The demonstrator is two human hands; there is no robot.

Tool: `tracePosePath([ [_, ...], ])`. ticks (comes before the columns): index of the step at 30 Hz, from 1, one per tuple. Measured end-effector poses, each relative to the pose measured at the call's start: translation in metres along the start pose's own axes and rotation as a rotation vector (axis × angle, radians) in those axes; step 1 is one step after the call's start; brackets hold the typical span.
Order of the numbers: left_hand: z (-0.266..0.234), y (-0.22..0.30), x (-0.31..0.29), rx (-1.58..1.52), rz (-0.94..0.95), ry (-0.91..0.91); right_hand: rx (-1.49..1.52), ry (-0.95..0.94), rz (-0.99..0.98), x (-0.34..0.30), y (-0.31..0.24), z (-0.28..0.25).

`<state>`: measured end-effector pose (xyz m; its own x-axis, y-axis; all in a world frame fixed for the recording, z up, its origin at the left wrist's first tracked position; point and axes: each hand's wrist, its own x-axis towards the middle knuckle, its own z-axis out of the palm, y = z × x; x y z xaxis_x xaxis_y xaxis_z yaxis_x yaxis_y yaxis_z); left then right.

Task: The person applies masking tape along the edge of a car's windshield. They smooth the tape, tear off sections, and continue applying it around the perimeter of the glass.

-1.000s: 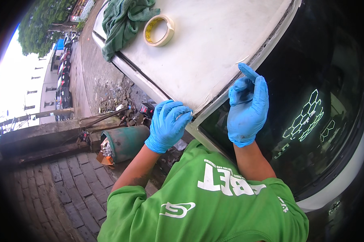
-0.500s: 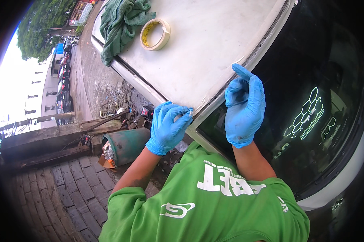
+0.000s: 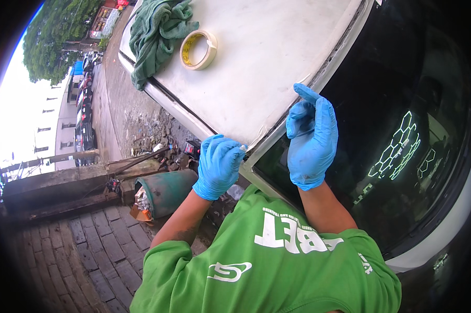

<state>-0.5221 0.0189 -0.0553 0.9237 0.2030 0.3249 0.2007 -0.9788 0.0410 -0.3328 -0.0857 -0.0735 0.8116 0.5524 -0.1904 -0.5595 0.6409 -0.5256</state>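
Observation:
Both my hands wear blue gloves at the edge of a white car panel (image 3: 277,47) where it meets the dark glass (image 3: 402,130). My left hand (image 3: 219,164) is curled at the panel's near corner, its fingertips pinching the end of a pale strip of masking tape (image 3: 269,128) that runs along the seam. My right hand (image 3: 311,141) is upright against the seam farther along, index finger stretched out onto the edge, holding nothing. A roll of masking tape (image 3: 198,49) lies flat on the panel beyond my hands.
A crumpled green cloth (image 3: 154,36) lies on the panel's far left corner beside the roll. Below the car stand a green bin (image 3: 165,190) with rubbish, wooden beams (image 3: 63,182) and brick paving (image 3: 79,250). A street with parked vehicles runs at the left.
My right hand has slid slightly left along the seam and its index finger has straightened. My left hand has stayed at the panel corner.

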Motion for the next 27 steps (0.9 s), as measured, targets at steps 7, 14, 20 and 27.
tracePosePath([
  [7,0.003,0.0,-0.002,-0.064,-0.026,0.044,0.014,-0.003,-0.007,0.001,-0.001,0.0],
  [14,0.011,-0.002,-0.008,-0.156,-0.04,0.109,-0.004,-0.012,-0.01,0.001,-0.001,-0.002],
  [20,0.007,-0.003,-0.007,-0.095,0.029,0.046,-0.025,-0.02,0.016,0.0,-0.005,0.001],
  [27,0.011,-0.009,-0.01,-0.192,-0.007,0.073,-0.095,-0.027,-0.002,0.003,-0.002,-0.002],
])
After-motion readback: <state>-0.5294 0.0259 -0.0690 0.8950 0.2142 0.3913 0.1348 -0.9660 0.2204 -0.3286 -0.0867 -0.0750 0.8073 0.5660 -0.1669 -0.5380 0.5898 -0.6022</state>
